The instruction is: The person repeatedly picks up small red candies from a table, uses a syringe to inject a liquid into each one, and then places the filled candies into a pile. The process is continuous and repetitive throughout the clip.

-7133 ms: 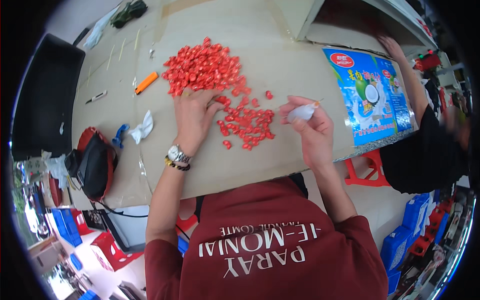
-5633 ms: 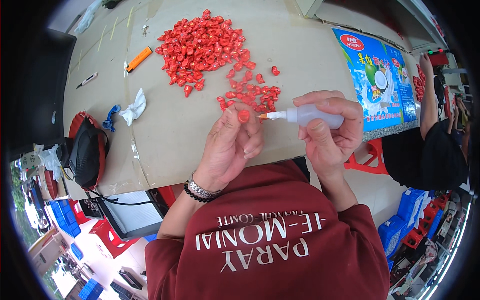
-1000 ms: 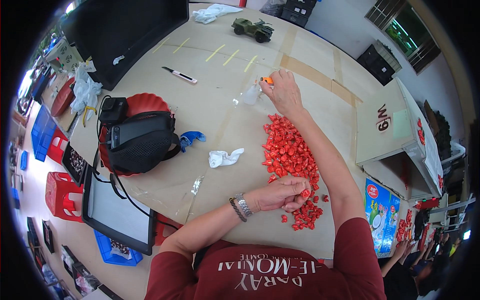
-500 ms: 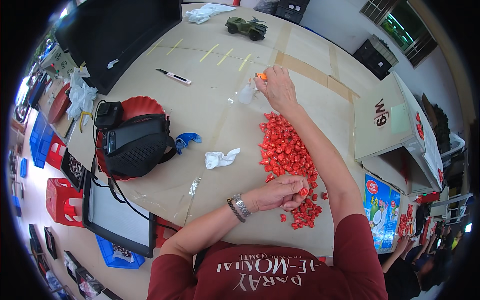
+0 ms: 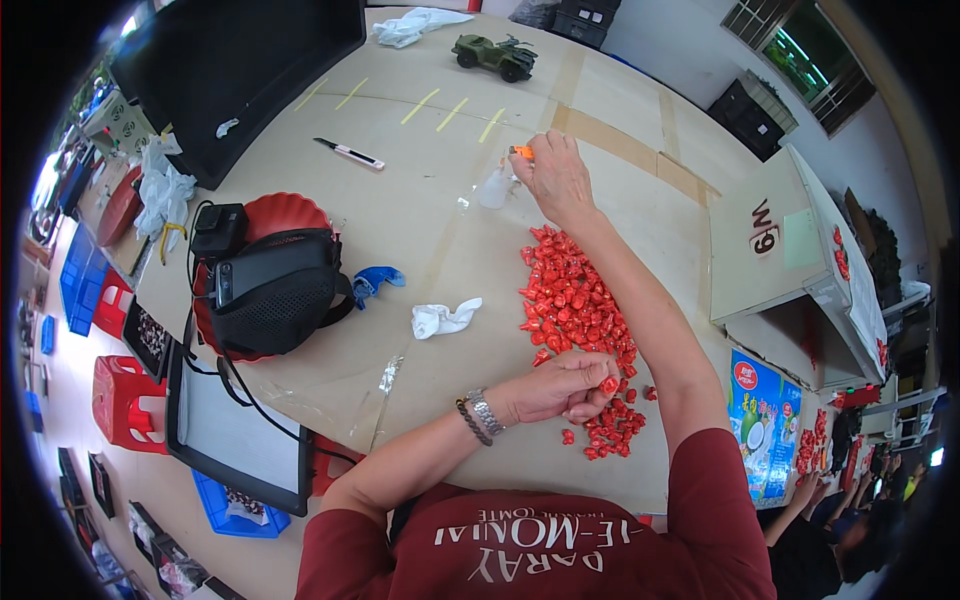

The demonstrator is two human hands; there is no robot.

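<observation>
My left hand [image 5: 558,390] is closed, with a small red piece [image 5: 609,385] pinched at its fingertips. It rests by the lower part of a heap of small glossy red pieces [image 5: 575,295]. Farther out, my right hand [image 5: 558,172] grips a small orange-ended tool [image 5: 522,152], whose kind I cannot make out. Just left of those fingers stands a small translucent white bottle [image 5: 493,188]; the tool's far end is hard to see there.
Left on the table lie a white cloth [image 5: 446,317], a blue crumpled piece [image 5: 377,284], a red basin [image 5: 285,210] holding black gear, and a utility knife [image 5: 350,154]. A green toy vehicle [image 5: 494,57] stands at the back. To the right is an open carton [image 5: 775,240].
</observation>
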